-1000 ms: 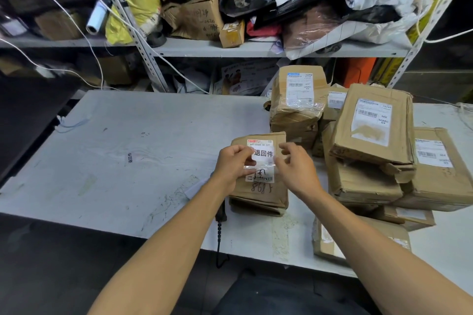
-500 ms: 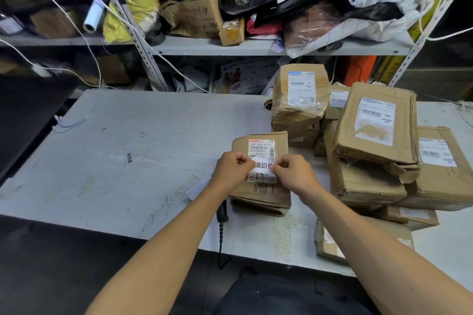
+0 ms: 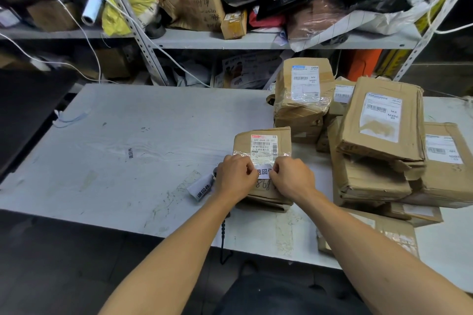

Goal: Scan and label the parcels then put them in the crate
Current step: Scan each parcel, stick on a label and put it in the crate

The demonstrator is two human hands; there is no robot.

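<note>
**Both hands on the sticker**

I see a worn brown parcel (image 3: 263, 161) lying flat near the front edge of the grey table (image 3: 128, 135), a printed shipping label (image 3: 264, 147) on its top under clear tape. Just below that label sits a white sticker (image 3: 263, 171) with black characters. My left hand (image 3: 236, 178) and right hand (image 3: 291, 179) both rest on the parcel, fingers curled, each pinching one end of the sticker. Further right, more parcels (image 3: 378, 135) are stacked; behind them stands a cluttered shelf (image 3: 256, 42).
</note>
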